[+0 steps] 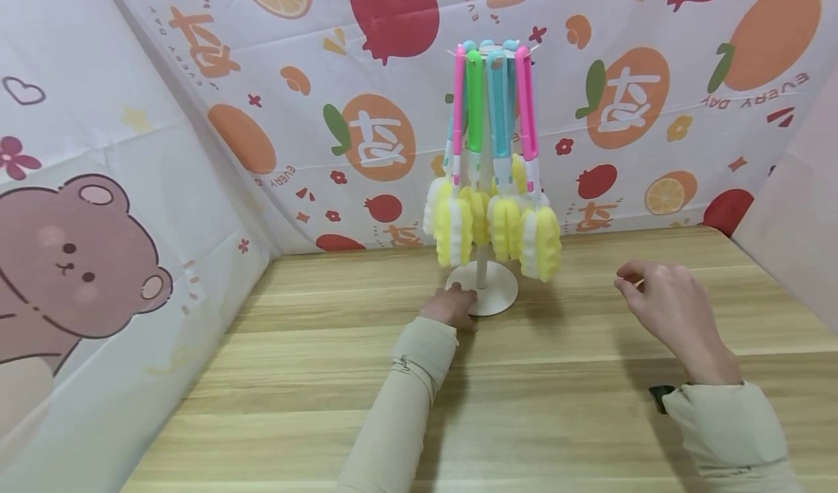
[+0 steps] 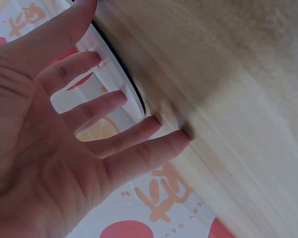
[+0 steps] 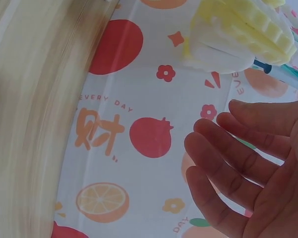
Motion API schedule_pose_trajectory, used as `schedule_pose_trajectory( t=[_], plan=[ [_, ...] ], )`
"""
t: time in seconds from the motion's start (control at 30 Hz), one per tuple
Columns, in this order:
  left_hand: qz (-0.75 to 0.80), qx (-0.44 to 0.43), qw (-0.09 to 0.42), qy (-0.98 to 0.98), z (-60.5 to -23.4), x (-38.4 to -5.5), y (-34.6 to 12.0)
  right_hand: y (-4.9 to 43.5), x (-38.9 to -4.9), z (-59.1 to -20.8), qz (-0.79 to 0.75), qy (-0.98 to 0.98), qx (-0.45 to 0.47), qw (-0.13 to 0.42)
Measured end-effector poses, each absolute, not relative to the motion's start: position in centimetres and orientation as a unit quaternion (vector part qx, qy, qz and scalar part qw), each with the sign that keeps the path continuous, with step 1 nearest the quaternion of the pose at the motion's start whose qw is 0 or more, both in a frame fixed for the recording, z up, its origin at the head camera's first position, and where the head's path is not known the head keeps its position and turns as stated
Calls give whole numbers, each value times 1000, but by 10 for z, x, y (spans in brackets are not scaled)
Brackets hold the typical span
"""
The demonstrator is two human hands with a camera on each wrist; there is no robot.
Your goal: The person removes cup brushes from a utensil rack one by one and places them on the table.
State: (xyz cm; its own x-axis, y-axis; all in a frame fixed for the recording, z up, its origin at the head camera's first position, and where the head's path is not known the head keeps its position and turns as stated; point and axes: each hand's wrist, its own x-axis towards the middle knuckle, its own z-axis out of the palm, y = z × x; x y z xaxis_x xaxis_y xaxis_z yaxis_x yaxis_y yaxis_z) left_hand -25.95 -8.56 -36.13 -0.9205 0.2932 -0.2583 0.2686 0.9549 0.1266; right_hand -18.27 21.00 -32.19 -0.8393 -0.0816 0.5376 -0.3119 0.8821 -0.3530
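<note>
Several sponge cup brushes hang from a white stand, whose round base (image 1: 500, 298) rests on the wooden table. Their handles are pink, green and light blue, and the yellow-and-white sponge heads (image 1: 540, 243) point downward. My left hand (image 1: 450, 307) touches the near left edge of that base. In the left wrist view its fingers are spread, some fingertips at the base's rim (image 2: 120, 74) and others on the table. To the right of the stand, my right hand (image 1: 671, 310) hovers over the table with loosely curled fingers. The right wrist view shows nothing in it.
Behind the stand hangs a fruit-printed cloth (image 1: 380, 137). A white cloth with a bear print (image 1: 85, 260) covers the left side, and a pale panel (image 1: 801, 238) stands at the right. A small dark object (image 1: 661, 397) shows beside the right cuff.
</note>
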Motion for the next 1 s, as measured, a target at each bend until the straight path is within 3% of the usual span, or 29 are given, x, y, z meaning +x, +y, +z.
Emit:
schedule_pose_trajectory(
  t=[1.0],
  plan=[
    [46,151,143,977,-363,-263,-88,192,-196,-287,276,-908,110,295]
  ],
)
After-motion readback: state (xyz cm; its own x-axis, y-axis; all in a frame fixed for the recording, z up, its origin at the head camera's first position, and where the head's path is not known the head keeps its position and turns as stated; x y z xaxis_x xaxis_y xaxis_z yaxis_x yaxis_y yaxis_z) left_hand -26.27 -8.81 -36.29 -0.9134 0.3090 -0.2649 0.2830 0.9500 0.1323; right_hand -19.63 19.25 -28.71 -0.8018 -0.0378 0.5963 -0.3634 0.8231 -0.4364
